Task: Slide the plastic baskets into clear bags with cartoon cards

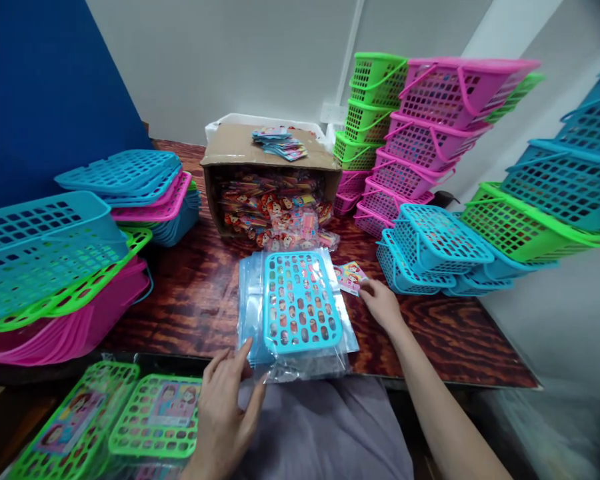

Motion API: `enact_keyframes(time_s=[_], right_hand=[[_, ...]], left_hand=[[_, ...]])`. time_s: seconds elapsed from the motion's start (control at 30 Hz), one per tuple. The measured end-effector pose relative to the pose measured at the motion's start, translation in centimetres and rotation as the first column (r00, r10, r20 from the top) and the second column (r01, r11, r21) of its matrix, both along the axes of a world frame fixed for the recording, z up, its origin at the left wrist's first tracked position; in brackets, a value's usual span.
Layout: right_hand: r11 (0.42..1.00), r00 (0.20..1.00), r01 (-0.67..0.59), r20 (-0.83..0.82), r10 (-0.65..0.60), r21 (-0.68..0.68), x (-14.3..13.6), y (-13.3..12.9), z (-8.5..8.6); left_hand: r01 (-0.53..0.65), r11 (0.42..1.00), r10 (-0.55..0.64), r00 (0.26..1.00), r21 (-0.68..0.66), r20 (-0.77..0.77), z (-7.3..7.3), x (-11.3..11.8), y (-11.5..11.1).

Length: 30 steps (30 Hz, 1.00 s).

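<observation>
In front of me on the table lies a blue plastic basket [300, 300] with its holed face up, in a clear plastic bag [300, 368]; small printed items show through the holes. Flat bluish-clear bags [249, 300] are stacked beneath it. My left hand [227, 400] is open, fingers spread, by the bag's near left corner; whether the fingertips touch it I cannot tell. To the right of the basket, my right hand [383, 303] has its fingers closed at the lower right corner of a colourful printed card [350, 275].
Behind stands a cardboard box [213, 173] of printed packets, with loose cards [280, 142] on top. Stacked pink baskets [430, 140], green baskets [367, 120] and blue baskets [437, 237] stand right. Nested baskets [50, 227] and lids [125, 170] fill the left. Bagged green baskets [155, 440] lie below the table edge.
</observation>
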State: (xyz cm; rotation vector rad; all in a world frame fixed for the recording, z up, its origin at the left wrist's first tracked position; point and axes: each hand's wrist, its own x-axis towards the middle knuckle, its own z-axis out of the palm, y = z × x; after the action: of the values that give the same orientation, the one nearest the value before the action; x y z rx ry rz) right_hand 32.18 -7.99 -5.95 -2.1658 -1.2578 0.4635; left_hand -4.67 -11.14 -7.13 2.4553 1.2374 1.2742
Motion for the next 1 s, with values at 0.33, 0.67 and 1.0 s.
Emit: enact_keyframes(time_s=[0.33, 0.67, 1.0], right_hand=[[0.967, 0.993, 0.118, 0.059, -0.107, -0.227, 3.4, 8.3, -0.7], [0.910, 0.930, 0.333, -0.245, -0.274, 0.248, 0.1, -4.7, 4.9], [0.995, 0.364, -0.063, -0.930, -0.046, -0.074, -13.2, -14.9, 4.6]], left_hand=[[0.053, 0.995, -0.053, 0.999, 0.090, 0.001, 1.7, 0.9, -1.7], [0.231, 0.958, -0.243, 0.968, 0.168, 0.055, 3.3, 2.1, 0.1], [0.267, 0.944, -0.279, 0.960, 0.192, 0.037, 4.7, 2.1, 1.0]])
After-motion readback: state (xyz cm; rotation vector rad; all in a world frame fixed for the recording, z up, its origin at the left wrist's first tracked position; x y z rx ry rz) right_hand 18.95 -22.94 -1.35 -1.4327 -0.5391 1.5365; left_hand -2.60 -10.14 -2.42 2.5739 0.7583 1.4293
